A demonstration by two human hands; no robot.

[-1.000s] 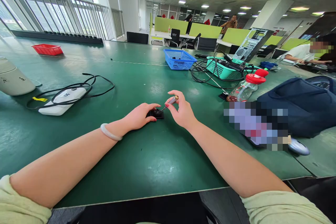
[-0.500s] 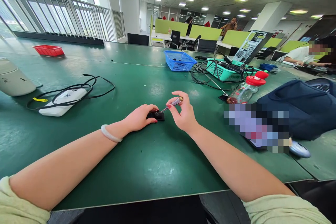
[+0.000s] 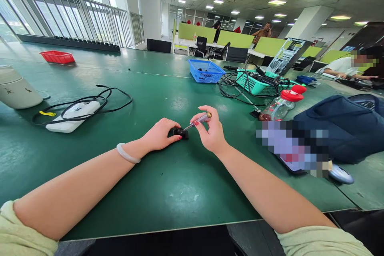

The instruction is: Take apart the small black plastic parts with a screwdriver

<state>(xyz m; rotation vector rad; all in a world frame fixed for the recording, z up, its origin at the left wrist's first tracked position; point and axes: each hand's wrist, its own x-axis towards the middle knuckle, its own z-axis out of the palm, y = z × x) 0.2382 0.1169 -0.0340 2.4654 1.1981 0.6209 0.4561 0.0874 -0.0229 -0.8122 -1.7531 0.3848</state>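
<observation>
On the green bench (image 3: 180, 204), right at the frame's centre, a small black part (image 3: 185, 136) is pinned by the left hand (image 3: 160, 134), its left end clasped in that grip between thumb and fingers! Just right of it, a screwdriver (image 3: 204, 118) is grasped by the right hand (image 3: 212, 131), tip slanted down at the part; whether it is seated cannot be told. Here's the danger: pushed at that slant, the tip could be skidded off and the nearby left thumb jabbed; with a loosened hold, the part could be twisted round on the smooth top. Farther out, a white device (image 3: 85, 109) is looped by black cable (image 3: 120, 109) at middle left; beyond, a blue basket (image 3: 208, 77) is seen at upper centre.
</observation>
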